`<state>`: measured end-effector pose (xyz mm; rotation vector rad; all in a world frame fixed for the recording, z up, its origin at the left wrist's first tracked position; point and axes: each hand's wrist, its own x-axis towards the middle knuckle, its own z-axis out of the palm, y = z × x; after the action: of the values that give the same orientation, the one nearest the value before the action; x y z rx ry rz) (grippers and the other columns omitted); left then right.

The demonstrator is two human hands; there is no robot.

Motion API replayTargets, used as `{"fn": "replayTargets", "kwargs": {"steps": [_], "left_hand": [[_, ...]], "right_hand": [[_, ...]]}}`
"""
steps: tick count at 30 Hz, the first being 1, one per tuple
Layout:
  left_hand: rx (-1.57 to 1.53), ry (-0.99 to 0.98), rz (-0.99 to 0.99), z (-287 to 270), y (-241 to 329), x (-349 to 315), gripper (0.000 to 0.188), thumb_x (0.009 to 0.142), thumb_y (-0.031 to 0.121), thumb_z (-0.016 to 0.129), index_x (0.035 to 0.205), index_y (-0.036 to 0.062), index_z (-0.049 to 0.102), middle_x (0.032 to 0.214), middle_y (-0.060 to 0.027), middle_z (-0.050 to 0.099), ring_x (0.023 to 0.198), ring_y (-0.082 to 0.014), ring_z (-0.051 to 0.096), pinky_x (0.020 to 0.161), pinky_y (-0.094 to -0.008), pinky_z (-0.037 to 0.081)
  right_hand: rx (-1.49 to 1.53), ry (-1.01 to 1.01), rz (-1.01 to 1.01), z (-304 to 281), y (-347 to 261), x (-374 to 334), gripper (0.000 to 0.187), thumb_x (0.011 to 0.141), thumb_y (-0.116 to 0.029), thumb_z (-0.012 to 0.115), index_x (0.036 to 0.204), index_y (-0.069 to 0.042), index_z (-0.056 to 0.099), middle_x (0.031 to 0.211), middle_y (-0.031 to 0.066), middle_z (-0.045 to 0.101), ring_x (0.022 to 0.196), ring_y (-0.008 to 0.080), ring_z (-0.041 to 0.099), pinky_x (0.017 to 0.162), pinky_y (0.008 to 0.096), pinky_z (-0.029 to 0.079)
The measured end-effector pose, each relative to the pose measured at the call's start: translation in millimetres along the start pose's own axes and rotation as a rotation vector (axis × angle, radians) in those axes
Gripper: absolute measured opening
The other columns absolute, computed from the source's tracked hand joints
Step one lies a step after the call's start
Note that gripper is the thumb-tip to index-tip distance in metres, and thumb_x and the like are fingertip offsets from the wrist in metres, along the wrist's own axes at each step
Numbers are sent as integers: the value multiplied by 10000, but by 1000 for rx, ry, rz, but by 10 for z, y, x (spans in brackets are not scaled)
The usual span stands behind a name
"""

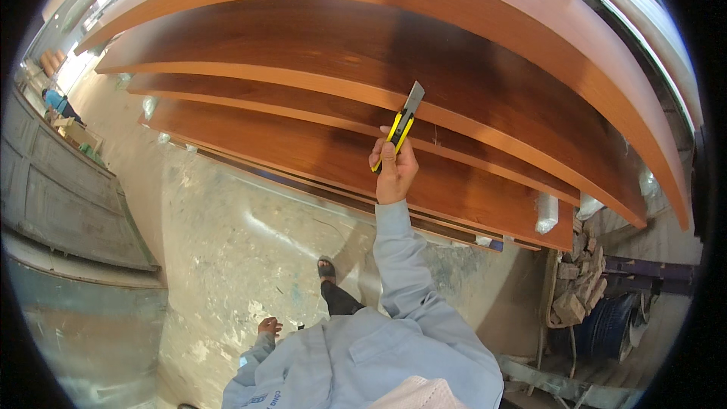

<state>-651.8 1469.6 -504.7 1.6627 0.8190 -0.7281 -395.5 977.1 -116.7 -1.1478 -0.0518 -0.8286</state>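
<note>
My right hand (394, 169) is closed round a yellow-and-black snap-off utility knife (401, 125). Its blade is slid well out and points up and away from me. The knife is over the front edges of several long reddish-brown wooden boards (303, 132), stacked in spaced layers; I cannot tell whether the blade touches one. Down at my side hangs my left hand (269, 326), its fingers loosely apart and holding nothing.
Plastic-wrapped spacers (546, 213) separate the boards near their ends. A crate of broken stone or brick (579, 280) and a blue cable-like reel (606, 326) stand at right. Grey cabinets (64, 174) line the left. Another person (60, 104) bends at far left.
</note>
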Motion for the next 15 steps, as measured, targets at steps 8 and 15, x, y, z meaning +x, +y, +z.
{"fn": "replayTargets", "kwargs": {"steps": [8,15], "left_hand": [[-54,59,-78,-37,-133,-70,354,1007,281,622,1318,112,606,998,-110,786,873,-227,737,692,-416,596],[-77,111,-4,-265,-183,-208,392,990,274,633,1327,77,599,986,-142,781,843,-255,750,668,-408,598]], "right_hand": [[-23,-61,33,511,323,-29,363,1064,-302,611,1264,0,604,854,19,601,667,74,522,581,230,430],[108,214,-91,354,242,-109,436,1062,-339,606,1303,18,539,842,45,582,688,112,513,596,271,440]]}}
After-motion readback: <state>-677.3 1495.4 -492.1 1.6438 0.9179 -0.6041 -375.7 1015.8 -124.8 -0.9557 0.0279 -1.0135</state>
